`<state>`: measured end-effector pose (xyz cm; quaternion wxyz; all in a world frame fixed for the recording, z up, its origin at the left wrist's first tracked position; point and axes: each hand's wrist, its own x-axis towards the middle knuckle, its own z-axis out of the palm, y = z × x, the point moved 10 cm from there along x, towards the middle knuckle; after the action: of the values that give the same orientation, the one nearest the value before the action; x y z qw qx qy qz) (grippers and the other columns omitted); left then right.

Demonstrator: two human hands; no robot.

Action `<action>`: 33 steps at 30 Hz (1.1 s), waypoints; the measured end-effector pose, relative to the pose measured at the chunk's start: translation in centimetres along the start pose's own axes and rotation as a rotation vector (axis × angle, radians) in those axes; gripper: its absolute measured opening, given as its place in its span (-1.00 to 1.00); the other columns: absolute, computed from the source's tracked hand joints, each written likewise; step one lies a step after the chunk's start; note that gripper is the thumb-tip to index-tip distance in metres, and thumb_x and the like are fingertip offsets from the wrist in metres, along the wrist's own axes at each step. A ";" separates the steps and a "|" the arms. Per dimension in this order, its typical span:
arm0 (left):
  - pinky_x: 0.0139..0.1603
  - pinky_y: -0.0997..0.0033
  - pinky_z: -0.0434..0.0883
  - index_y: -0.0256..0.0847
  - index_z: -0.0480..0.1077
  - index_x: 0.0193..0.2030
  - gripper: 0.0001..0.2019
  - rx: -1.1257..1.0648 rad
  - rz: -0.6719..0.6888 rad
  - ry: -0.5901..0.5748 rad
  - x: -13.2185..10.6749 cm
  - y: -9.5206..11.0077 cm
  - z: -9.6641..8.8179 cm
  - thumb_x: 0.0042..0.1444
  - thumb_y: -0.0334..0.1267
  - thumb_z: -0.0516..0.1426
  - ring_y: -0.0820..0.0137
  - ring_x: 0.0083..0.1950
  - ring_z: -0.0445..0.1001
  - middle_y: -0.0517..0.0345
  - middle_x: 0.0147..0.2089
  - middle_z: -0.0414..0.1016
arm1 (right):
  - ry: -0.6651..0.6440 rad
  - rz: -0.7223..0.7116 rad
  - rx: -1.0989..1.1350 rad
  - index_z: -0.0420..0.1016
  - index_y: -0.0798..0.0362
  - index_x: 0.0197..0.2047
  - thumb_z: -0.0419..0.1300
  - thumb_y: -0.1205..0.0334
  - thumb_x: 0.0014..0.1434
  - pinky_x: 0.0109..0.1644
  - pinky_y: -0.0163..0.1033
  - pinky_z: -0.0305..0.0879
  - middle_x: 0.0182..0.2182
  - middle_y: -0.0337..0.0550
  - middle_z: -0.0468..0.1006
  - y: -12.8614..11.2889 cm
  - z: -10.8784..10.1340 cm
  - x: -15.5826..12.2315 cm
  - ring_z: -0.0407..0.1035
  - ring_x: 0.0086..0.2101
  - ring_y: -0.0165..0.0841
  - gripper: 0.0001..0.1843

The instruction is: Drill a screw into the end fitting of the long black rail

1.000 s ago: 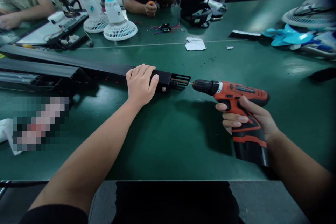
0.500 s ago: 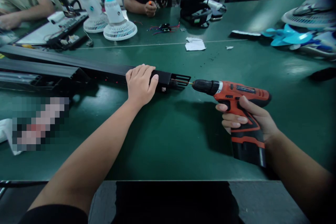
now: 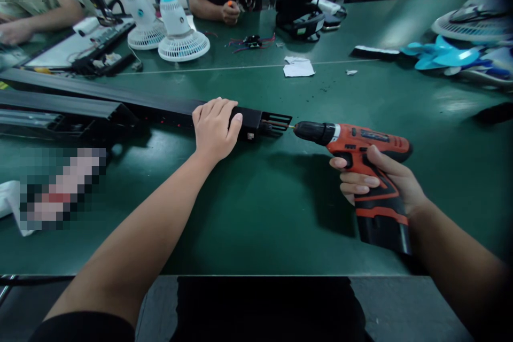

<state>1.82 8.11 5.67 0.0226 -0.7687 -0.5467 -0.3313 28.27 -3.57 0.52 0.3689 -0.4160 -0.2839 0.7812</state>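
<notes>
The left hand (image 3: 215, 129) lies clamped, fingers close together, over the long black rectangular beam (image 3: 249, 119) resting on the green table (image 3: 248, 214). The right hand (image 3: 396, 173) is wrapped round the pistol handle of the orange-and-black cordless drill (image 3: 360, 139), its thin bit (image 3: 292, 126) just beside the beam's slotted end (image 3: 276, 114)

short black left sleeve (image 3: 86, 327), bare forearms (image 3: 160, 219), black lower garment (image 3: 264, 310)

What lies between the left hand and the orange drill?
The end of the black bar, with its slotted tip, then the thin bit of the drill; the head view shows this.
</notes>
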 end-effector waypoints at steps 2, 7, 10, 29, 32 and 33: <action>0.66 -0.15 0.24 0.04 0.62 0.36 -0.51 0.011 -0.001 -0.004 0.0 0.0 0.0 0.64 0.00 -0.08 -0.07 0.61 0.51 0.01 0.44 0.73 | 0.002 0.000 0.007 0.22 -0.06 -0.30 -0.09 -0.22 0.02 -0.69 -0.50 0.05 -0.71 -0.53 -0.16 0.0 -0.1 0.0 -0.25 -0.67 -0.69 -0.59; 0.66 -0.15 0.24 0.04 0.61 0.36 -0.52 0.016 0.005 -0.007 0.0 0.1 0.0 0.65 0.01 -0.07 -0.07 0.62 0.51 0.00 0.45 0.72 | 0.011 -0.005 0.053 0.24 -0.06 -0.27 -0.13 -0.21 0.05 -0.67 -0.52 0.06 -0.71 -0.53 -0.12 0.1 -0.5 0.1 -0.29 -0.66 -0.70 -0.58; 0.65 -0.17 0.26 0.03 0.63 0.36 -0.51 0.016 0.009 0.003 0.0 0.1 0.0 0.64 0.00 -0.07 -0.07 0.60 0.52 0.01 0.45 0.73 | 0.003 0.004 0.067 0.25 -0.04 -0.28 -0.13 -0.21 0.05 -0.67 -0.53 0.05 -0.71 -0.53 -0.15 0.2 -0.5 0.0 -0.28 -0.65 -0.71 -0.57; 0.66 -0.20 0.24 0.01 0.64 0.34 -0.50 -0.018 -0.007 0.003 0.0 0.1 -0.1 0.61 0.00 -0.07 -0.10 0.61 0.52 0.00 0.44 0.74 | 0.002 -0.001 0.045 0.24 -0.07 -0.31 -0.08 -0.21 0.03 -0.67 -0.49 0.05 -0.72 -0.52 -0.05 0.0 0.0 -0.1 -0.23 -0.66 -0.69 -0.61; 0.66 -0.19 0.25 0.03 0.64 0.35 -0.50 0.000 0.003 0.012 0.0 0.2 -0.1 0.62 0.01 -0.08 -0.08 0.60 0.52 0.01 0.43 0.74 | 0.026 -0.033 0.059 0.24 -0.08 -0.29 -0.08 -0.16 0.05 -0.68 -0.49 0.06 -0.69 -0.51 0.04 -0.3 0.1 -0.2 -0.24 -0.66 -0.69 -0.65; 0.66 -0.19 0.25 0.04 0.64 0.35 -0.50 0.004 0.004 0.012 0.0 0.1 -0.1 0.63 0.01 -0.08 -0.08 0.61 0.52 0.02 0.43 0.74 | 0.033 -0.043 0.056 0.24 -0.08 -0.29 -0.07 -0.15 0.05 -0.69 -0.49 0.06 -0.68 -0.50 0.06 -0.4 0.1 -0.2 -0.25 -0.66 -0.69 -0.66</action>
<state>1.89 8.00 5.80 0.0281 -0.7678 -0.5458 -0.3345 28.40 -3.47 0.95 0.4018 -0.4119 -0.2646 0.7739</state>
